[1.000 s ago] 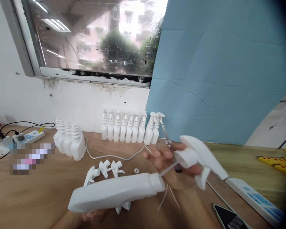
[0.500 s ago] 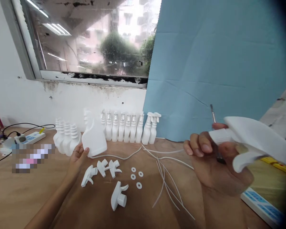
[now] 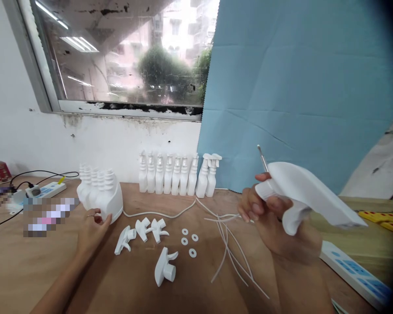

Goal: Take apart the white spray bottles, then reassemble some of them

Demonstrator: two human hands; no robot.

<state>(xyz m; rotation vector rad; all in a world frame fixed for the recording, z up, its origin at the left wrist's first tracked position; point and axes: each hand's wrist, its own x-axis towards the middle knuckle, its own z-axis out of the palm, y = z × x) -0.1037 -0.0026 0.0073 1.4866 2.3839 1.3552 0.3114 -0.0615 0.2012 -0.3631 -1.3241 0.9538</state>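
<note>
- Standing in a row by the wall (image 3: 127, 141), nine bottles (image 3: 176, 179) are seen with spray heads fitted, and these are judged finished.
- At the left, a cluster of bare-necked bottles (image 3: 87, 192) is left without heads; their exact number is hidden by overlap.
- The nearest bottle (image 3: 116, 198), upright in that cluster at the back of the desk (image 3: 118, 288), is touched near its base by the left hand (image 3: 92, 229); whether it is clasped or only steadied cannot be told.
- A raised spray head (image 3: 301, 183) is gripped by the right hand (image 3: 275, 233), well apart from any bottle; a metal-tipped tool (image 3: 262, 158) is seen jutting up behind it. Whether a tube is seated in that head cannot be made out.
- Four loose heads (image 3: 160, 267) are scattered on the desk, unfitted.
- Just to their right, four washers (image 3: 190, 252) are laid out unused, with several thin tubes (image 3: 228, 248) left crossed beyond them.
</note>
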